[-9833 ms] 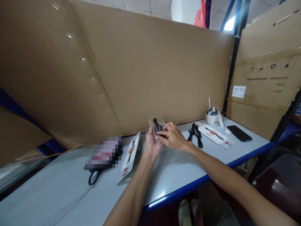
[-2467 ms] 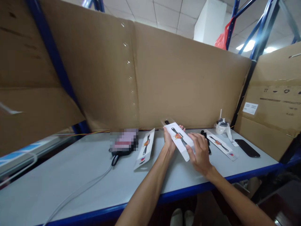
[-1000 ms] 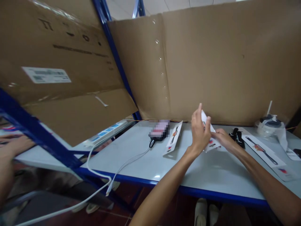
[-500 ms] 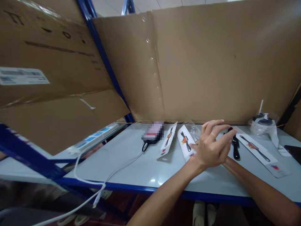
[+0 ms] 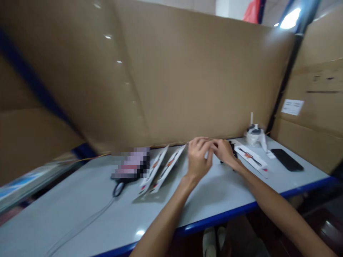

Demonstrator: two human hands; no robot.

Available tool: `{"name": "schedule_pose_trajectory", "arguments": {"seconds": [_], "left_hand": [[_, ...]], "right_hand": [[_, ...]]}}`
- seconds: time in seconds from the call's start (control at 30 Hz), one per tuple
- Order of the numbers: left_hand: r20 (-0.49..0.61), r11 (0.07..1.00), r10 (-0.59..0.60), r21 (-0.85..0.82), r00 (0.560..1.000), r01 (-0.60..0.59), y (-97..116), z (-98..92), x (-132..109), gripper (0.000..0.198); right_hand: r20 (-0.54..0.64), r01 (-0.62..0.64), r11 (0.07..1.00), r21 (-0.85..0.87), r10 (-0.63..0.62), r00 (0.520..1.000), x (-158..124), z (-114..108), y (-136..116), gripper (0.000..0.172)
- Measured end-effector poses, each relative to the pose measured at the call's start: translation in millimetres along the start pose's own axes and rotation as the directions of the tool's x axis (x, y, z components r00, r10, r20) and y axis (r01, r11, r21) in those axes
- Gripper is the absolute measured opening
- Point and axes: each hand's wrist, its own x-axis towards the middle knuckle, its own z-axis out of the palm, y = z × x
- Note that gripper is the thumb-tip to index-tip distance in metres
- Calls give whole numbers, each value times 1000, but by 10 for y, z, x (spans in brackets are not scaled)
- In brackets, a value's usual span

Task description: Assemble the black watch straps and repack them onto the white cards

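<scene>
My left hand (image 5: 198,159) is raised over the table with its fingers bent toward my right hand (image 5: 223,152). The fingertips of both hands meet, closed around something small that I cannot make out. To the left of my hands, two printed white cards (image 5: 153,172), each picturing a black-handled tool and orange food, lean side by side. Partly hidden behind my right hand lies a black tool (image 5: 233,149), its kind unclear here. Another such printed card (image 5: 249,156) lies flat to its right.
A phone-like device with a blurred screen (image 5: 133,162) and a black loop lies left, trailing a pale cable. At the back right stands a lidded cup with a straw (image 5: 253,137); nearby lies a black phone (image 5: 287,159). Cardboard (image 5: 193,78) walls the table.
The card by my right hand now leans beside the other card on the left. My hands, crossed before, are now side by side with fingertips together. The view has swung right.
</scene>
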Motion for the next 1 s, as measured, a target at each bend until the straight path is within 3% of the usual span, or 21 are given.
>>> {"name": "schedule_pose_trajectory", "arguments": {"seconds": [0.1, 0.2, 0.37, 0.47, 0.57, 0.67, 0.83, 0.9, 1.0], "left_hand": [[66, 991, -98, 97, 993, 91, -222, 58, -50, 25], [112, 974, -159, 179, 981, 137, -378, 100, -95, 24], [102, 963, -202, 202, 974, 179, -438, 130, -127, 23], [135, 970, -186, 184, 973, 160, -407, 159, -125, 23], [160, 976, -156, 175, 975, 127, -343, 184, -115, 22], [154, 981, -130, 166, 980, 104, -271, 201, -104, 23], [179, 982, -125, 164, 976, 96, -235, 216, -110, 24], [182, 980, -146, 158, 972, 117, -252, 221, -116, 24], [175, 979, -199, 76, 964, 189, -271, 244, -115, 24]], "right_hand": [[56, -121, 969, -213, 136, 989, -60, -316, 301, 24], [92, -169, 900, -401, 223, 970, -308, -584, 578, 26], [157, -272, 761, -588, 438, 885, -896, -923, 984, 50], [206, -275, 743, -611, 485, 850, -1168, -1009, 1138, 57], [182, -270, 729, -629, 476, 861, -1289, -1033, 1200, 54], [142, -298, 711, -637, 488, 861, -1276, -1063, 1194, 54], [120, -382, 711, -590, 545, 830, -1191, -1186, 1219, 67], [89, -449, 707, -547, 582, 808, -1195, -1253, 1297, 62], [44, -519, 768, -376, 574, 818, -1258, -1343, 1416, 36]]}}
